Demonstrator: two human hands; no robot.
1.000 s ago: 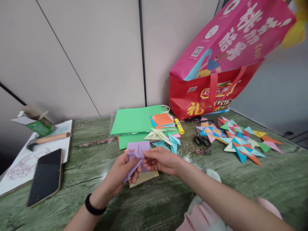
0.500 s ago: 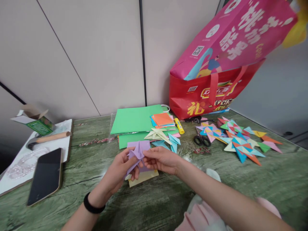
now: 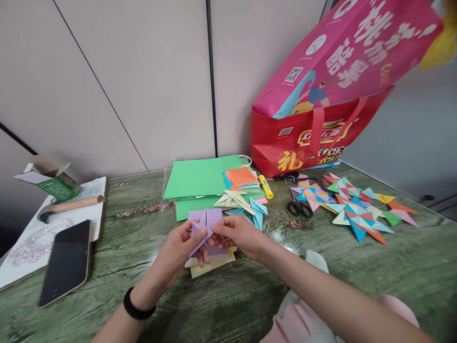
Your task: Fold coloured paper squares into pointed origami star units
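Between my two hands is a folded piece of purple origami paper (image 3: pixel 198 237) with pointed flaps. My left hand (image 3: pixel 183 247) is closed on its lower left part, thumb on top and fingers beneath. My right hand (image 3: pixel 237 236) pinches its right edge between thumb and fingertips. Under it lie more purple paper (image 3: pixel 216 214) and yellow sheets (image 3: pixel 214 267), partly hidden by my hands. Just behind are pale green folded pieces (image 3: pixel 235 200) and blue folded pieces (image 3: pixel 259 212).
Behind lie green sheets (image 3: pixel 200 176), small orange squares (image 3: pixel 242 177) and a yellow glue stick (image 3: pixel 265 186). To the right are scissors (image 3: pixel 300 208), colourful folded stars (image 3: pixel 357 209) and large bags (image 3: pixel 285 138). A phone (image 3: pixel 67 262) and a wooden-handled tool (image 3: pixel 76 204) are left.
The purple paper has turned slightly in my hands, and a flap now stands out as a sharper point. My left thumb has shifted a little up on it.
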